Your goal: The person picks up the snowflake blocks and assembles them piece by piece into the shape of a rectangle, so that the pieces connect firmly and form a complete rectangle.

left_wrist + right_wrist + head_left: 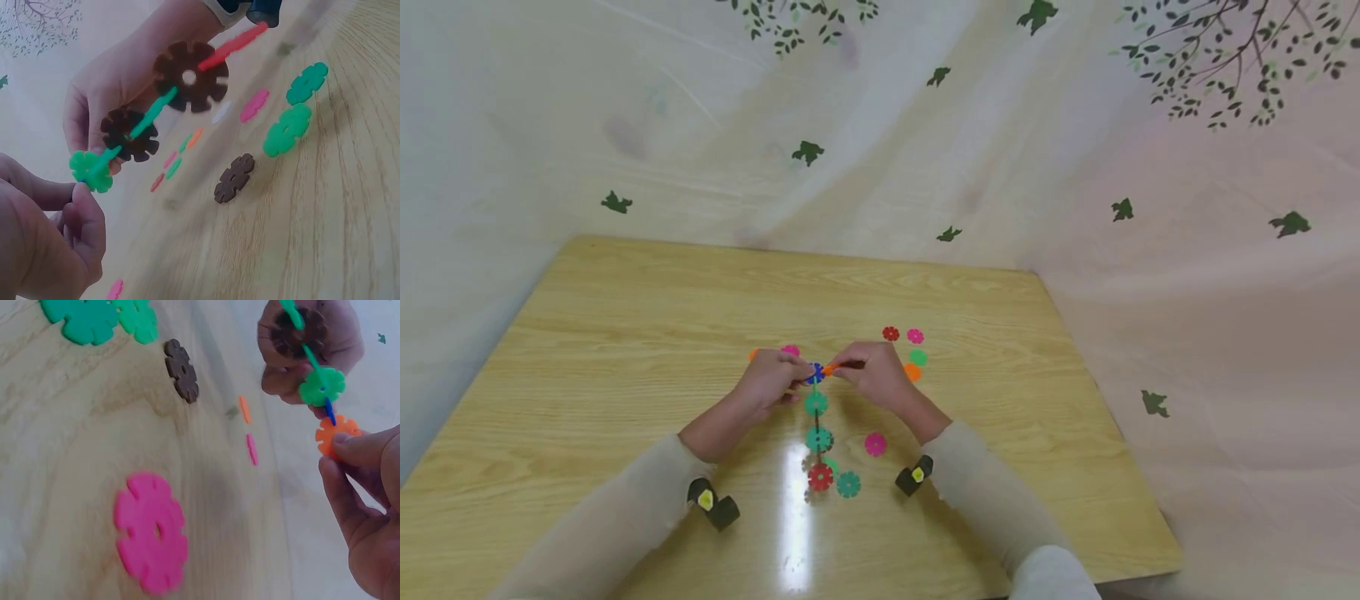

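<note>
Both hands meet over the table at one end of a chain of notched flower-shaped plastic discs. My left hand (767, 382) pinches the blue disc (816, 373) at that end. An orange disc (326, 436) is pinched between thumb and fingers of my right hand (874, 372), its edge right at the blue disc's edge. From the blue disc the chain runs toward me through a light green disc (100, 181), brown discs (167, 65) and teal discs (816, 403) to a red disc (820, 477). Neighbouring discs sit crosswise, slot in slot.
Loose on the wooden table (662, 308) lie a pink disc (876, 444), a teal disc (848, 484) and a brown disc (234, 178). Beyond my right hand are red (891, 333), pink (915, 336), green (918, 357) and orange (912, 372) discs. A patterned cloth (880, 183) hangs behind.
</note>
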{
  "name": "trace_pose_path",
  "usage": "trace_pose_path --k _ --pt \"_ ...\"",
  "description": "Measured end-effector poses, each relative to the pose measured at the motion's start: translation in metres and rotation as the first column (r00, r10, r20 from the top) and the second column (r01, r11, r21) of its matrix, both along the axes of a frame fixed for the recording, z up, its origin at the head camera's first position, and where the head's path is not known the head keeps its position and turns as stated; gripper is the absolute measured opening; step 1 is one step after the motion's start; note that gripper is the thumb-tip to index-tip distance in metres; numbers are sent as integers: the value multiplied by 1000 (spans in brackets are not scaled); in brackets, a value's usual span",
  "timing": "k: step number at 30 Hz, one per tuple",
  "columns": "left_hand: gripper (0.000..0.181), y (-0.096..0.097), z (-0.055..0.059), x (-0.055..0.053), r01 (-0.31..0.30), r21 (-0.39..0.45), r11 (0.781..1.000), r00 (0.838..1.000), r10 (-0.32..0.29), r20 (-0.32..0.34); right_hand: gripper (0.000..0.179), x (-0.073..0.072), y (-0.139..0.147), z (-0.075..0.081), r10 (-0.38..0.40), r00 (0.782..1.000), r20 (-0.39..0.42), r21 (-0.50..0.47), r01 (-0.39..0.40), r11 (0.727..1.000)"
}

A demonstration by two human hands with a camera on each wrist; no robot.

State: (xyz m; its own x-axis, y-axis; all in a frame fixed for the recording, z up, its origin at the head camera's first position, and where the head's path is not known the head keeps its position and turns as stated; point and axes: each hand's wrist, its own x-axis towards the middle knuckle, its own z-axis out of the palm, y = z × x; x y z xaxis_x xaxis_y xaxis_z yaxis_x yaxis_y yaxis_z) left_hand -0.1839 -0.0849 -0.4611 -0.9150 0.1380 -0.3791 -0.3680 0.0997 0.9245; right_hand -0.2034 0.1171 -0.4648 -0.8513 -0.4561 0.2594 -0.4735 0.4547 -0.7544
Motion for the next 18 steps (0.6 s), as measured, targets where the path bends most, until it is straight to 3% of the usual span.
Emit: trace_pose_path --k 5,9,12,15,18 --pt "22 1 -1 1 -67 -5 998 998 67 -10 6 0 -6 -2 14 1000 -21 13 -14 1000" --pt "23 2 1 1 -58 14 998 998 58 -6 16 -8 3 3 11 996 88 87 -18 996" --pt "22 2 3 -1 -49 44 998 999 48 18 23 -21 22 6 -52 987 153 172 25 985" --pt "19 0 3 -2 -61 72 996 997 57 55 24 -34 42 2 -175 977 124 347 123 930" --pt "15 -3 1 -3 -65 96 993 995 57 83 27 -42 55 -5 -276 957 90 534 188 825"
